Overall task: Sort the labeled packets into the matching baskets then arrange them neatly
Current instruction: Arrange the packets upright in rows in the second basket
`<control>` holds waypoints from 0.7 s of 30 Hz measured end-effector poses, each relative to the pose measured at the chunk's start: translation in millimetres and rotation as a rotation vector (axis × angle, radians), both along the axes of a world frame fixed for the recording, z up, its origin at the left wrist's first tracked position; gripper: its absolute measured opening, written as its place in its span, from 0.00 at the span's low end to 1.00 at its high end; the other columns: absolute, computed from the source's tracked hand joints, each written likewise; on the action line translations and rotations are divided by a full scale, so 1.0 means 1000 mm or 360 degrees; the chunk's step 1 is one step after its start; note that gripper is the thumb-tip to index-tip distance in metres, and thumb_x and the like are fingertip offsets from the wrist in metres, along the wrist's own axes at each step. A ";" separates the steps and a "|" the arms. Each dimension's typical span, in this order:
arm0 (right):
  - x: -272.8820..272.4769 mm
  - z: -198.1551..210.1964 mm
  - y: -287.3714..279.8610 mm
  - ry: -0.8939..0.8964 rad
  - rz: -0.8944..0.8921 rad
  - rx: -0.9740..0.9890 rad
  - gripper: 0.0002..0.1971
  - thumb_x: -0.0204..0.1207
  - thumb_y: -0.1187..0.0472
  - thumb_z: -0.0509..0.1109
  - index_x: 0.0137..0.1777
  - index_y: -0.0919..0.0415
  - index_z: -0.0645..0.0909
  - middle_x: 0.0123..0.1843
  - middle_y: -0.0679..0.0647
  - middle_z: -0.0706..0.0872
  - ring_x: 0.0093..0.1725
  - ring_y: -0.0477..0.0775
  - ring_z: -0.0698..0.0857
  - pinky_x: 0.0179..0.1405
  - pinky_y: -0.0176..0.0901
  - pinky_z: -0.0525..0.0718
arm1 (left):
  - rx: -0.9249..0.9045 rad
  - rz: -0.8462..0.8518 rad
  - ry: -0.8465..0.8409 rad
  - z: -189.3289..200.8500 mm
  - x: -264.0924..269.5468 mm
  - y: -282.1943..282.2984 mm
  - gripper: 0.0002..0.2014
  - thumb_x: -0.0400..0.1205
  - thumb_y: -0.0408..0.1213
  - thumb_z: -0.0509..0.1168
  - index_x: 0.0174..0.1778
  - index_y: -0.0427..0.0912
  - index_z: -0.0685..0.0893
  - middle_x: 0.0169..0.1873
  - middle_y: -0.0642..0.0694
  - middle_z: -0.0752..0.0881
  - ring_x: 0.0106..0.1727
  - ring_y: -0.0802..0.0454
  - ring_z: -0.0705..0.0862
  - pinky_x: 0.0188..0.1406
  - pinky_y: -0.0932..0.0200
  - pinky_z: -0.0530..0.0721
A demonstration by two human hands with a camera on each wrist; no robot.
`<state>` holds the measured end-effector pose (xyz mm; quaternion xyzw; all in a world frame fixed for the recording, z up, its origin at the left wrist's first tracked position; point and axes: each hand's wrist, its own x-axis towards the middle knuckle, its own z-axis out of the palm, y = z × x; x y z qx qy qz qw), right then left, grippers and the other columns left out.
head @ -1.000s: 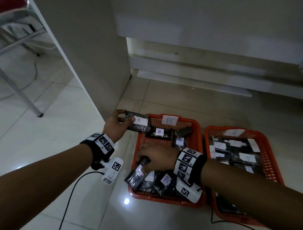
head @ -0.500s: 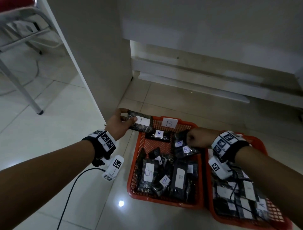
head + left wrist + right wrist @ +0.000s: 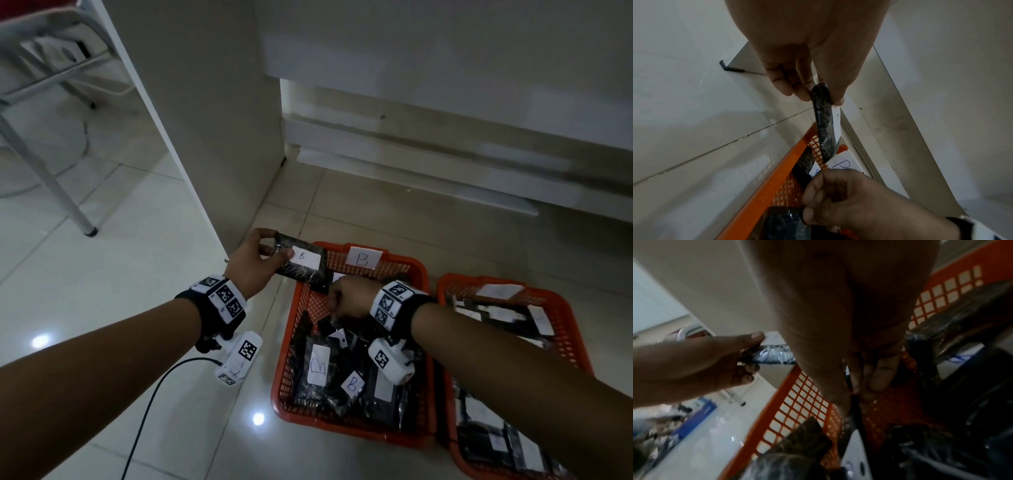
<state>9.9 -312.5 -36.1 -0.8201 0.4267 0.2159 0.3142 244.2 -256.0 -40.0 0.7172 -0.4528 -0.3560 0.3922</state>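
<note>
My left hand (image 3: 279,246) holds a black packet with a white B label (image 3: 303,264) over the back left corner of the orange B basket (image 3: 416,274). The left wrist view shows that B-labelled packet (image 3: 823,123) edge-on, pinched between thumb and fingers. My right hand (image 3: 335,308) reaches into the B basket's back half, its fingers curled round a thin black packet (image 3: 856,404). Several black packets with B labels (image 3: 317,371) lie in a loose pile at the basket's front. A second orange basket (image 3: 567,310) on the right holds several labelled packets.
A white cabinet panel (image 3: 205,137) stands just left of the B basket. A low wall ledge (image 3: 411,178) runs behind both baskets. A chair leg (image 3: 87,229) stands at the far left, and a black cable (image 3: 154,394) trails over the glossy floor tiles under my left arm.
My right hand moved from the basket's front to its back right, then left to the back middle, where it now grips a packet. My left hand kept the B packet almost still.
</note>
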 end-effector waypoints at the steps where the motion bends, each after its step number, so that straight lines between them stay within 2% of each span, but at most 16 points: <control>1: -0.001 0.003 -0.001 -0.0037 -0.0050 0.0032 0.07 0.79 0.62 0.78 0.55 0.59 0.92 0.56 0.53 0.93 0.54 0.53 0.88 0.55 0.46 0.87 | -0.0011 -0.0007 0.0022 0.001 -0.002 -0.001 0.22 0.78 0.54 0.77 0.65 0.57 0.80 0.48 0.49 0.88 0.45 0.52 0.90 0.42 0.58 0.87; 4: -0.016 0.021 -0.010 -0.0186 -0.0211 0.0003 0.07 0.81 0.60 0.77 0.55 0.59 0.91 0.51 0.50 0.91 0.47 0.49 0.87 0.38 0.33 0.83 | -0.0040 -0.0045 0.0086 0.003 -0.007 -0.006 0.22 0.79 0.51 0.78 0.66 0.55 0.80 0.48 0.47 0.88 0.45 0.54 0.90 0.39 0.63 0.84; 5: -0.025 0.029 -0.013 -0.0253 -0.0309 -0.0034 0.06 0.81 0.58 0.76 0.55 0.58 0.90 0.49 0.49 0.90 0.44 0.48 0.87 0.32 0.30 0.83 | -0.0047 -0.0056 0.0118 0.002 -0.009 -0.008 0.21 0.79 0.51 0.78 0.66 0.56 0.80 0.48 0.46 0.88 0.46 0.53 0.90 0.38 0.64 0.84; 6: -0.037 0.036 -0.016 -0.0321 -0.0416 -0.0090 0.06 0.81 0.57 0.76 0.53 0.56 0.90 0.48 0.48 0.90 0.43 0.48 0.88 0.32 0.31 0.84 | -0.0047 -0.0067 0.0142 0.002 -0.010 -0.010 0.21 0.79 0.51 0.78 0.66 0.56 0.80 0.49 0.45 0.88 0.47 0.52 0.90 0.37 0.64 0.84; 9: -0.081 0.050 -0.021 -0.0483 -0.0608 -0.0255 0.05 0.79 0.55 0.76 0.49 0.56 0.89 0.48 0.50 0.92 0.49 0.53 0.90 0.53 0.46 0.87 | -0.0045 -0.0103 0.0191 0.000 -0.018 -0.013 0.22 0.79 0.49 0.78 0.67 0.53 0.81 0.51 0.42 0.88 0.47 0.52 0.90 0.30 0.69 0.82; 12: -0.115 0.054 -0.015 -0.0347 -0.0646 -0.0235 0.05 0.79 0.53 0.76 0.47 0.54 0.88 0.48 0.48 0.91 0.50 0.51 0.89 0.55 0.50 0.87 | -0.0061 -0.0140 0.0222 -0.002 -0.026 -0.016 0.22 0.79 0.44 0.79 0.67 0.48 0.82 0.49 0.38 0.88 0.42 0.52 0.90 0.28 0.69 0.83; 15: -0.127 0.051 -0.003 -0.0121 -0.0587 -0.0256 0.03 0.79 0.51 0.75 0.47 0.48 0.87 0.50 0.44 0.90 0.51 0.50 0.88 0.54 0.49 0.88 | -0.0058 -0.0192 0.0198 -0.003 -0.033 -0.015 0.22 0.78 0.47 0.80 0.65 0.51 0.82 0.47 0.40 0.89 0.45 0.47 0.92 0.34 0.59 0.89; 17: -0.119 0.046 0.001 -0.0060 -0.0441 -0.0431 0.05 0.78 0.52 0.74 0.52 0.50 0.87 0.54 0.48 0.88 0.54 0.54 0.87 0.56 0.52 0.88 | -0.0075 -0.0142 0.0169 -0.001 -0.032 -0.013 0.22 0.78 0.50 0.79 0.65 0.54 0.81 0.47 0.42 0.89 0.48 0.49 0.91 0.42 0.53 0.91; 19: -0.101 0.043 0.001 -0.0171 -0.0193 -0.0472 0.09 0.78 0.54 0.75 0.56 0.51 0.87 0.57 0.51 0.86 0.57 0.56 0.86 0.59 0.54 0.87 | -0.0104 -0.0046 0.0115 0.004 -0.030 -0.011 0.22 0.79 0.51 0.78 0.66 0.54 0.80 0.48 0.46 0.88 0.50 0.54 0.89 0.45 0.56 0.89; 21: -0.079 0.039 -0.001 -0.0152 0.0108 -0.0356 0.13 0.81 0.53 0.74 0.64 0.50 0.88 0.59 0.51 0.82 0.59 0.54 0.83 0.59 0.52 0.84 | -0.0124 0.0039 0.0070 0.012 -0.026 -0.011 0.21 0.80 0.51 0.76 0.67 0.53 0.78 0.49 0.49 0.87 0.49 0.59 0.87 0.40 0.64 0.83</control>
